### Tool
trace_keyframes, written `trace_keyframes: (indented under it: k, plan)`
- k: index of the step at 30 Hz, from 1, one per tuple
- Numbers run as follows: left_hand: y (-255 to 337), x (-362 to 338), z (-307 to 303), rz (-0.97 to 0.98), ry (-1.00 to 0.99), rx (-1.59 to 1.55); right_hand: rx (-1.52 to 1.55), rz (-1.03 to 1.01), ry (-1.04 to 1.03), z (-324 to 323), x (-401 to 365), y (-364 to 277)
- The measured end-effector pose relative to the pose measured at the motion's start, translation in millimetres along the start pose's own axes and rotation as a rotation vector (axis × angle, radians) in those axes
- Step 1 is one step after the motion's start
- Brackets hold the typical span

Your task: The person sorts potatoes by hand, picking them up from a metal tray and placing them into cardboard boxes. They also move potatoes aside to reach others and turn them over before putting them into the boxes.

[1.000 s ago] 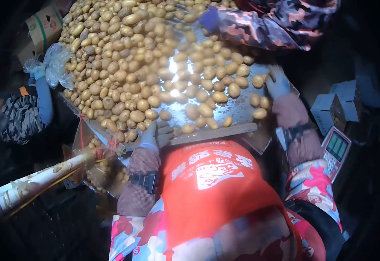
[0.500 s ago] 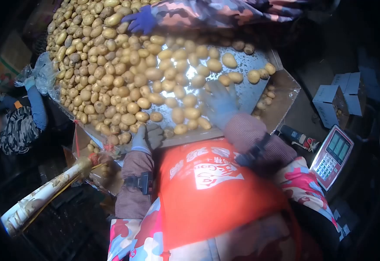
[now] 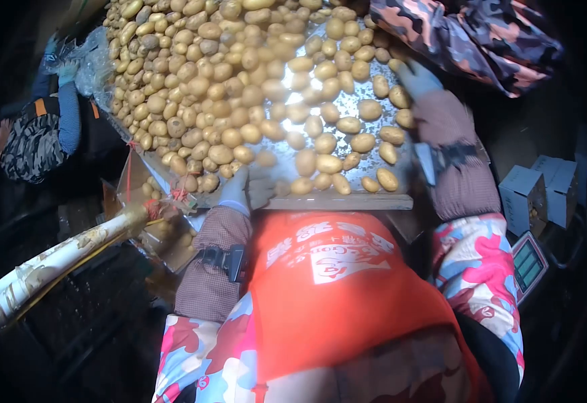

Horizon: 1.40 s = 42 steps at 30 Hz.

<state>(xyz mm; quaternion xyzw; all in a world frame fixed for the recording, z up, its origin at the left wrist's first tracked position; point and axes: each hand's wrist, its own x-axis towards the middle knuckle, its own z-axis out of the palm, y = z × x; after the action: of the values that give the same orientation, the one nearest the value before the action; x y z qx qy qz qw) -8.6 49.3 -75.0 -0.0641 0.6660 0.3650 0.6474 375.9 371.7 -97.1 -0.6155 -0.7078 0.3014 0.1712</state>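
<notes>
My left hand (image 3: pixel 248 190), in a grey-blue glove, rests at the near edge of the metal tray (image 3: pixel 347 201) beside the potato pile (image 3: pixel 172 94). Its fingers are spread and hold nothing visible. At the tray's right side, my right hand (image 3: pixel 419 79), also gloved, lies by several loose potatoes (image 3: pixel 399 96), with its fingers stretched out toward them. More loose potatoes (image 3: pixel 362 142) are scattered over the shiny metal between my hands.
A co-worker's camouflage sleeve (image 3: pixel 468 33) is at the top right; another person (image 3: pixel 35 141) is at the left by a plastic bag (image 3: pixel 92 64). A white pole (image 3: pixel 65 258) juts in lower left. White boxes (image 3: pixel 523 191) and a scale (image 3: pixel 528 265) stand right.
My right hand has moved from the tray's middle to its right side. More potatoes lie spread on the metal's right part. The co-worker's purple glove is out of view, and the view has shifted.
</notes>
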Motion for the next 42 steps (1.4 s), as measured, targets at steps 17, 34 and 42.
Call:
trace_keyframes:
  k: [17,34,42]
  plan:
    - [3.6,-9.6,2.9,0.037,-0.035,-0.056,-0.335,-0.54,0.002,28.6,-237.9,-37.4]
    - [-5.7,-20.8,12.0,0.077,-0.128,-0.181,-0.372,-0.381,0.029,-8.9,-72.5,24.0]
    - [-24.1,-49.1,105.7,-0.113,-0.819,-0.43,-0.167,-0.469,-0.278,10.4,-132.7,-84.7]
